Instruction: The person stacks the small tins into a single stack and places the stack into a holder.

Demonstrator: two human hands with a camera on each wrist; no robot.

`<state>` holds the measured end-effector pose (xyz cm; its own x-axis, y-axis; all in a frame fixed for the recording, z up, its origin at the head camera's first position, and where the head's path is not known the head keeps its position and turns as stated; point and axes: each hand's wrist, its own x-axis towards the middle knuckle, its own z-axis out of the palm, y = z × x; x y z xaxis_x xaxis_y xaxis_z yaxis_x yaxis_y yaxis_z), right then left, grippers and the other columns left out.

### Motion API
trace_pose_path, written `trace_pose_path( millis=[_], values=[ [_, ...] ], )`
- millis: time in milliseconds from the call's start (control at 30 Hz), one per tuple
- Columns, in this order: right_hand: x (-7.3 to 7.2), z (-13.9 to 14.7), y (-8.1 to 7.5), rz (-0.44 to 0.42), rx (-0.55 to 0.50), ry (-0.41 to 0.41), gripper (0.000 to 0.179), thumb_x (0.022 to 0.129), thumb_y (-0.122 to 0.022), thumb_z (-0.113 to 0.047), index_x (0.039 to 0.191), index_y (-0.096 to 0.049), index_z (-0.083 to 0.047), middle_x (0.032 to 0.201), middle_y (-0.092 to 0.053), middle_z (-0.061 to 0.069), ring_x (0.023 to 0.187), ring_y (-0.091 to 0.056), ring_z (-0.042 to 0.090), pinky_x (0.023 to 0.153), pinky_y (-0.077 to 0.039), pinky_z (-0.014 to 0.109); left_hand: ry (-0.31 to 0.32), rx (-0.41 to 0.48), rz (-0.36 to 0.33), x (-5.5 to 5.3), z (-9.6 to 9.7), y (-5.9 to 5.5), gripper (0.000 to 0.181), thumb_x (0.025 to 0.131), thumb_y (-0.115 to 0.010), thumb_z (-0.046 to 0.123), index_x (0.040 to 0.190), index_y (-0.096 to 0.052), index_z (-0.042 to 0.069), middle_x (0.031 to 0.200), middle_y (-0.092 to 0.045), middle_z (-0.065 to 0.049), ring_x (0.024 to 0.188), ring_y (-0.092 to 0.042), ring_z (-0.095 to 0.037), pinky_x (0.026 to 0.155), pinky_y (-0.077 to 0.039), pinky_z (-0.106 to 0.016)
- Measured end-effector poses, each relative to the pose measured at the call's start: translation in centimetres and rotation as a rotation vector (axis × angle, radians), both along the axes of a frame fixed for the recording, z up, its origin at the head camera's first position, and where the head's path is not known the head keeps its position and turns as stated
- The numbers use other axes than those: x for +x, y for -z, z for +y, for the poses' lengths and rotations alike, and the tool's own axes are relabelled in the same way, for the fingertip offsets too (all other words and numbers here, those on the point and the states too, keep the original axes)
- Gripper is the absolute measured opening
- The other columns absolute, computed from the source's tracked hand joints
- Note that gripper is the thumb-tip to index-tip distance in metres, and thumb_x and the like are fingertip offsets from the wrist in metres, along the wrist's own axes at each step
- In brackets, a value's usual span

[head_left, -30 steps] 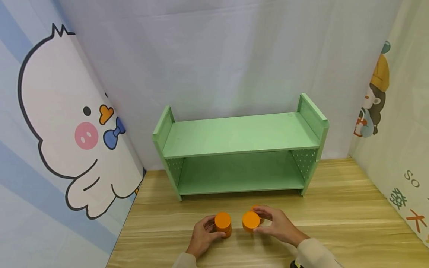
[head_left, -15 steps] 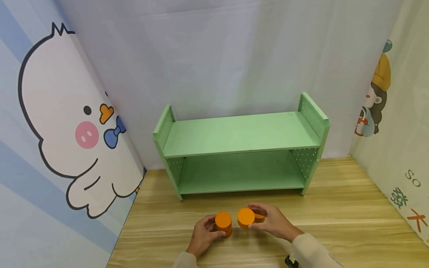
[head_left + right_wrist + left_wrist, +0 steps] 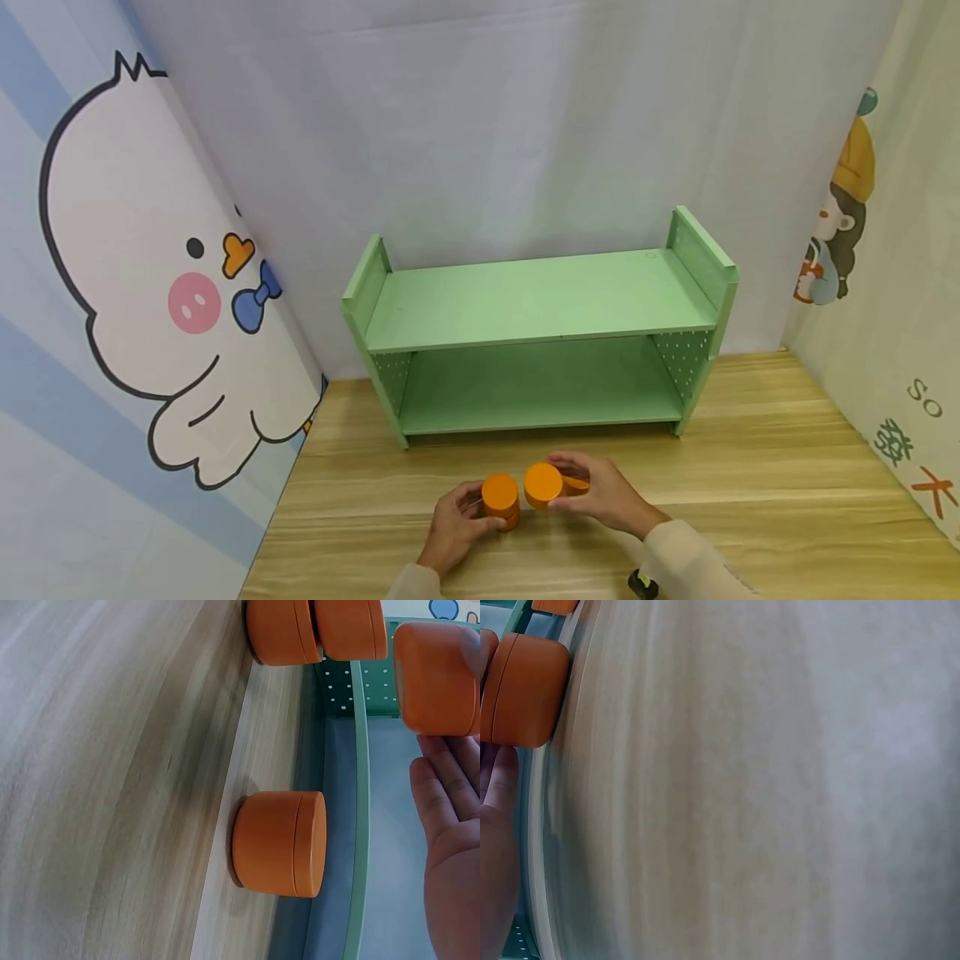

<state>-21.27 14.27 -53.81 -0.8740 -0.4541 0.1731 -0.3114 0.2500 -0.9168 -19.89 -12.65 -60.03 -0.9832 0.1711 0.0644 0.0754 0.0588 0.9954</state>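
Two round orange lidded jars stand one on the other, the upper jar [image 3: 499,492] squarely over the lower jar [image 3: 529,690]. My left hand [image 3: 452,527] holds the stack from its left side, fingers behind and thumb in front. A third orange jar [image 3: 542,485] is pinched in my right hand [image 3: 606,496], raised off the table just right of the stack and apart from it. On the table, another orange jar [image 3: 277,844] stands upright, partly hidden behind my right hand in the head view.
Behind the jars stands a green two-tier shelf [image 3: 540,304] on the wood-grain table [image 3: 750,483]. A dark band or device [image 3: 642,583] shows by the right sleeve. Printed cloths [image 3: 480,125] hang at the back and sides.
My right hand has moved left and slightly away from me, bringing its jar closer to the stack. The left hand and stack have stayed in place.
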Motion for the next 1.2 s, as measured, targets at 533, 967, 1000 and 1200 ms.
trace_pose_path(
  millis=[533, 967, 1000, 1200],
  values=[
    [-0.2, -1.4, -0.2, -0.009, -0.021, 0.008, 0.061, 0.083, -0.084, -0.014, 0.132, -0.056, 0.007, 0.131, -0.062, 0.020, 0.120, -0.059, 0.038, 0.102, -0.048, 0.050, -0.001, 0.018, -0.021, -0.1, -0.1, 0.1, 0.059, 0.073, -0.088, 0.003, 0.124, -0.062, -0.007, 0.128, -0.062, -0.023, 0.119, -0.060, -0.036, 0.096, -0.054, -0.029],
    [-0.4, -2.3, 0.5, 0.026, -0.044, 0.001, 0.061, 0.083, -0.083, -0.012, 0.131, -0.055, 0.012, 0.129, -0.062, 0.025, 0.117, -0.059, 0.044, 0.098, -0.048, 0.059, -0.006, 0.032, -0.011, 0.0, -0.1, 0.1, 0.059, 0.073, -0.088, 0.003, 0.125, -0.062, -0.007, 0.128, -0.062, -0.022, 0.119, -0.060, -0.035, 0.097, -0.053, -0.030],
    [-0.4, -2.4, 0.5, 0.023, -0.043, 0.001, 0.061, 0.083, -0.083, -0.012, 0.131, -0.055, 0.012, 0.129, -0.062, 0.025, 0.118, -0.059, 0.044, 0.098, -0.048, 0.059, -0.006, 0.026, -0.008, 0.0, -0.1, 0.1, 0.059, 0.073, -0.088, 0.003, 0.125, -0.062, -0.007, 0.128, -0.062, -0.023, 0.119, -0.060, -0.035, 0.097, -0.054, -0.030],
    [-0.5, -2.9, 0.5, -0.008, -0.064, -0.016, 0.063, 0.083, -0.083, -0.010, 0.133, -0.053, 0.012, 0.131, -0.061, 0.024, 0.120, -0.058, 0.043, 0.101, -0.046, 0.058, -0.008, 0.014, -0.005, 0.0, 0.0, 0.1, 0.057, 0.074, -0.087, 0.002, 0.123, -0.062, -0.009, 0.127, -0.062, -0.024, 0.119, -0.060, -0.036, 0.097, -0.053, -0.031]
  ],
)
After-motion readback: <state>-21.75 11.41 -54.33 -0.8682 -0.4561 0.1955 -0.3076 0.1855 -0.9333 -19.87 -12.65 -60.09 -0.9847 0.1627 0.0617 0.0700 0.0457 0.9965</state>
